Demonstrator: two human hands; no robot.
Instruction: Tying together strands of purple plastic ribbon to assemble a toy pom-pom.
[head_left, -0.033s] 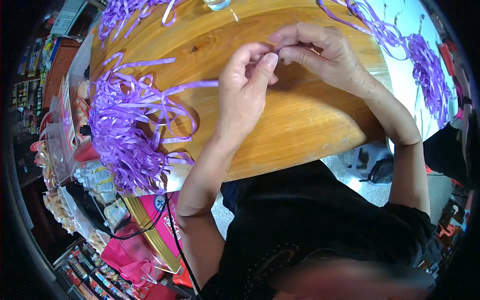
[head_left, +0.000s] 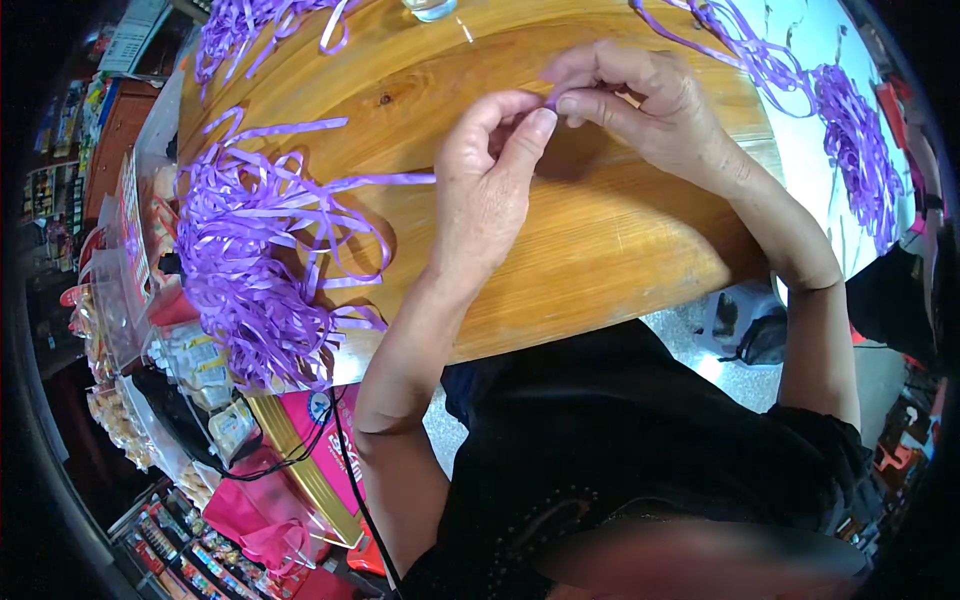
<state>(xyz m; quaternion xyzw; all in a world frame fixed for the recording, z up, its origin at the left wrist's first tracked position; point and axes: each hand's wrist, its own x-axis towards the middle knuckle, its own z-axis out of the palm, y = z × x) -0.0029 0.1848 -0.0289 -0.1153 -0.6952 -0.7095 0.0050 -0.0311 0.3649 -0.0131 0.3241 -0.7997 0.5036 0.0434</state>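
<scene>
My left hand (head_left: 488, 185) pinches a purple ribbon (head_left: 385, 181) whose tail runs left from behind the hand toward a tangled pile of purple ribbon (head_left: 255, 270). My right hand (head_left: 640, 115) meets it at the fingertips, thumb and index finger closed together. A short purple bit of ribbon shows between the two hands' tips; the rest is hidden by the fingers. Both hands are held over the round wooden table (head_left: 600, 240).
Another purple ribbon bunch (head_left: 265, 30) lies at the far left. A third bunch (head_left: 855, 150) rests on a white surface at the right. A clear glass (head_left: 432, 8) stands at the far edge. Plastic bags (head_left: 195, 365) and a pink bag (head_left: 260, 525) sit left of the table.
Slightly more purple ribbon shows between my fingertips. My right hand's fingers have shifted up a little; the ribbon piles lie as before.
</scene>
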